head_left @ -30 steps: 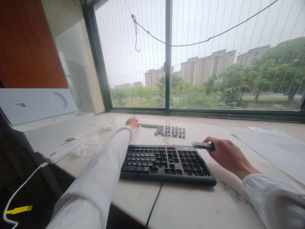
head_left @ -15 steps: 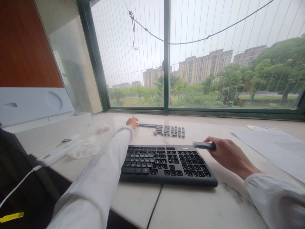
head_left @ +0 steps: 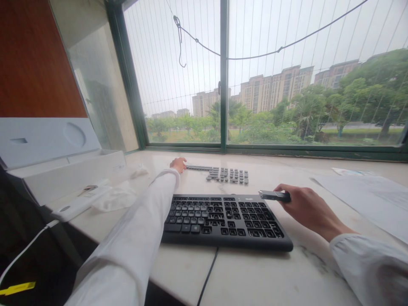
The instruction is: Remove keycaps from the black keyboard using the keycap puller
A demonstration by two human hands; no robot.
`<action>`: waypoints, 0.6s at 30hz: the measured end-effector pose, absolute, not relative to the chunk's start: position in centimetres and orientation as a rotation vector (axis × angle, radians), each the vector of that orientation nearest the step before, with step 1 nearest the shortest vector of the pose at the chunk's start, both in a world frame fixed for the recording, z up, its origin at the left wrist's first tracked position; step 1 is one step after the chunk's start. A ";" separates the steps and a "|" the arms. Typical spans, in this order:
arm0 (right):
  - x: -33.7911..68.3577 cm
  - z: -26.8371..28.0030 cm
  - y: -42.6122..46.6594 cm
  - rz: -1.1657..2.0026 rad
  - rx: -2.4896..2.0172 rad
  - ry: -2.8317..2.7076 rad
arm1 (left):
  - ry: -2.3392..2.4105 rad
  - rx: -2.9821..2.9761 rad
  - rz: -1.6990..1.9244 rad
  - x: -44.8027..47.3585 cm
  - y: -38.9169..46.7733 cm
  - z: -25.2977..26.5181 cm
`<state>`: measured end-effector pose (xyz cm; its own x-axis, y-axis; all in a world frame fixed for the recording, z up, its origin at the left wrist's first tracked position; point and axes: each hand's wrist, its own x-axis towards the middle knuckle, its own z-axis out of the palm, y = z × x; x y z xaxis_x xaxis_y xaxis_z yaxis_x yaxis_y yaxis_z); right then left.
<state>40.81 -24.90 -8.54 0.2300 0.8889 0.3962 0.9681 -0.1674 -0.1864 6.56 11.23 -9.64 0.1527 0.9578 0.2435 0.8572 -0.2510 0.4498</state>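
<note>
Right hand [head_left: 306, 208]: closed around a small dark tool [head_left: 274, 195], held level just above the far right corner of the keyboard [head_left: 223, 219]. The tool's tip projects leftward past the fingers; its working end is too small to be made out.

Left hand [head_left: 178, 163]: stretched far forward, laid on the sill at the left end of the loose keycaps [head_left: 228, 175]. Whether a cap is pinched cannot be told; the fingers are small and partly hidden by the sleeve [head_left: 140, 225].

Keycaps: laid in rows beyond the keyboard, apart from it. A thin strip at the left of the rows, near the left hand, is not identifiable.

Risks, as judged:
- The rows may be scattered if the left sleeve is dragged across them.
- The tool may slip from a light grip and strike the keyboard.
- Caps may be knocked toward the window frame [head_left: 223, 148] and lost.

Also present: white box [head_left: 63, 170] at left, its contents unclear; crumpled wrapping [head_left: 114, 197]; papers [head_left: 366, 191] at right, cut off by the frame edge; keyboard cable [head_left: 207, 276] running out of view below.
</note>
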 end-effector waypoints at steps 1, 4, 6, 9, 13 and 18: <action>40.8 -8.5 -24.9 -0.271 -2.122 -1.709 | 1.777 2.220 0.723 6.6 11.1 -9.6; 40.9 -8.6 -24.9 -0.271 -2.124 -1.708 | 1.771 2.221 0.726 6.7 10.8 -9.4; 40.9 -8.6 -24.8 -0.277 -2.112 -1.715 | 1.780 2.219 0.728 6.7 10.6 -9.3; 41.0 -8.7 -24.8 -0.288 -2.104 -1.719 | 1.807 2.214 0.718 6.6 10.3 -9.2; 41.1 -8.7 -24.8 -0.271 -2.122 -1.715 | 1.848 2.223 0.695 6.1 9.9 -8.4; 41.1 -8.4 -24.9 -0.254 -2.149 -1.707 | 1.877 2.235 0.660 3.9 8.5 -6.2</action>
